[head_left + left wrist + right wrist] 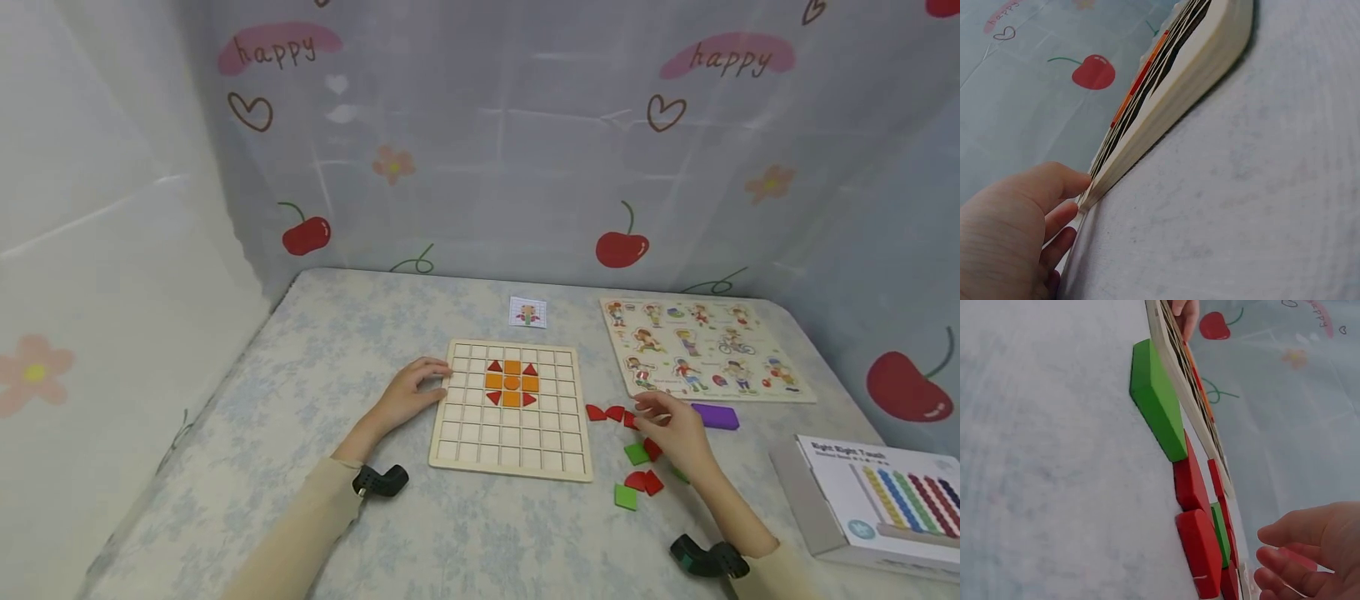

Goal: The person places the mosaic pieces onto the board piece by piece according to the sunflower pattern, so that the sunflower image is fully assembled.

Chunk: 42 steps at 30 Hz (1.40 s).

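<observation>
A square wooden grid board lies on the table, with orange and red pieces set in its upper middle. My left hand touches the board's left edge; in the left wrist view the thumb lies on the rim. Above loose red pieces hovers my right hand, fingers slightly bent, with no piece visible between them. A red piece shows just by its fingertips. Below are a green square, another green piece and more red pieces; the hand hides some partly.
Behind the board lies a small pattern card. A wooden picture puzzle occupies the back right, with a purple block at its front edge. A white box stands at the right. Patterned curtain encloses the table.
</observation>
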Available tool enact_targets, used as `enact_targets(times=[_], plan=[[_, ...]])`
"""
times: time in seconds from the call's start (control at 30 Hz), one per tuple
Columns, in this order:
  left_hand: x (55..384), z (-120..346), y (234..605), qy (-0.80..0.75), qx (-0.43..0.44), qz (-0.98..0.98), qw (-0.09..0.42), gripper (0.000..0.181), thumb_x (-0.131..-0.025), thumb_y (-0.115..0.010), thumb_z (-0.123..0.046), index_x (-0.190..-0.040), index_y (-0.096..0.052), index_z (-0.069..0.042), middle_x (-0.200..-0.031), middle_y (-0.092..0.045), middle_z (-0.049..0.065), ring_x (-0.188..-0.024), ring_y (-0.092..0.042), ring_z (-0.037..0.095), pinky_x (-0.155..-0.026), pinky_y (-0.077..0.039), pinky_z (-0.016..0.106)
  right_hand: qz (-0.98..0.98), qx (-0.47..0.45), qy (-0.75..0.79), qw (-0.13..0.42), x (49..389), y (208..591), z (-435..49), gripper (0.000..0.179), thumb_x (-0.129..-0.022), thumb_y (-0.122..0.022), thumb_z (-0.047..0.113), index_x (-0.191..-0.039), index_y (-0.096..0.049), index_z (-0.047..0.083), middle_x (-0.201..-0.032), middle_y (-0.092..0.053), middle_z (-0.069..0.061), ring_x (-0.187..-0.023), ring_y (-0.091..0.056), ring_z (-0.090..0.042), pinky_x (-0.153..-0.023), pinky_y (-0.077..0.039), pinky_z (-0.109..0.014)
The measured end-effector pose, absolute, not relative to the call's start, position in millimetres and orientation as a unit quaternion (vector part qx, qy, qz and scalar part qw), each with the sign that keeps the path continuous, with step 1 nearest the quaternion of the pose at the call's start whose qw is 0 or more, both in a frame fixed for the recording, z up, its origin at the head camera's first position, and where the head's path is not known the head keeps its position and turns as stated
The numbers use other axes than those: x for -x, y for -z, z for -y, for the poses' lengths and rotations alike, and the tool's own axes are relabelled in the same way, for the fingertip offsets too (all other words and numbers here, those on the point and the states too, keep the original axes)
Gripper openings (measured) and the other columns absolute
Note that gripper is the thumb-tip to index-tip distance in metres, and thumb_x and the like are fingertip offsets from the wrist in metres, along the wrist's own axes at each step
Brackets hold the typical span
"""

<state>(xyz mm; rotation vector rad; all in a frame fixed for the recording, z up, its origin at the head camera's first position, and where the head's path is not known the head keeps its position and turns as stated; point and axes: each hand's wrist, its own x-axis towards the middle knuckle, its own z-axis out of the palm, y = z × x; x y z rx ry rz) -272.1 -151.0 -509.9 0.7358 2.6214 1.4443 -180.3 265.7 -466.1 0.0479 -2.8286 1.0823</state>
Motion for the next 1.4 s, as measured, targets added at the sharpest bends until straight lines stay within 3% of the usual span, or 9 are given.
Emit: enact_targets(times=[0.2,0.47,0.93,1.23,1.4], plan=[[273,152,512,-0.467,-0.24,-0.851,0.025,0.033,-0.092,-0.064,-0.022,-0.124,-0.062,-0.014,-0.136,-0.052,0.007,-0.133,-0.044,0.03,-0.11,-0.038,0.051,0.936,-0.028,-0.349,0.036,166,464,-268,0.038,-0.081,-0.07,0.002,-0.118,-0.062,0.0,-0.097,-0.07,-0.013,-0.086,-0.062,-0.022,-0.066,-0.05,-0.017],[273,152,510,-0.465,-0.238,-0.852,0.028,0.033,-0.092,-0.063,-0.022,-0.124,-0.063,-0.014,-0.137,-0.052,0.007,-0.133,-0.043,0.031,-0.11,-0.037,0.051,0.927,-0.043,-0.373,-0.011,149,477,-273,0.044,-0.076,-0.075,0.002,-0.119,-0.063,0.006,-0.105,-0.071,-0.008,-0.086,-0.057,-0.005,-0.068,-0.048,-0.018],[273,151,512,-0.485,-0.236,-0.842,0.023,0.031,-0.091,-0.065,-0.018,-0.121,-0.064,-0.011,-0.135,-0.053,0.01,-0.132,-0.044,0.033,-0.109,-0.036,0.053,0.906,-0.032,-0.421,0.018,149,482,-272,0.04,-0.076,-0.08,0.012,-0.113,-0.066,0.007,-0.1,-0.071,-0.01,-0.075,-0.05,-0.005,-0.06,-0.045,-0.017],[272,155,512,-0.479,-0.231,-0.846,0.027,0.031,-0.092,-0.064,-0.02,-0.122,-0.064,-0.014,-0.135,-0.053,0.008,-0.133,-0.043,0.032,-0.11,-0.036,0.053,0.888,-0.116,-0.442,0.042,168,477,-222,0.037,-0.076,-0.078,0.007,-0.111,-0.066,0.004,-0.096,-0.072,-0.01,-0.076,-0.057,-0.009,-0.063,-0.046,-0.019],[272,152,511,-0.478,-0.236,-0.846,0.027,0.032,-0.092,-0.064,-0.02,-0.123,-0.063,-0.014,-0.136,-0.052,0.008,-0.134,-0.043,0.032,-0.11,-0.036,0.052,0.875,-0.124,-0.467,0.02,184,476,-177,0.045,-0.075,-0.078,0.003,-0.117,-0.062,0.001,-0.095,-0.07,-0.01,-0.072,-0.054,-0.01,-0.06,-0.043,-0.018]])
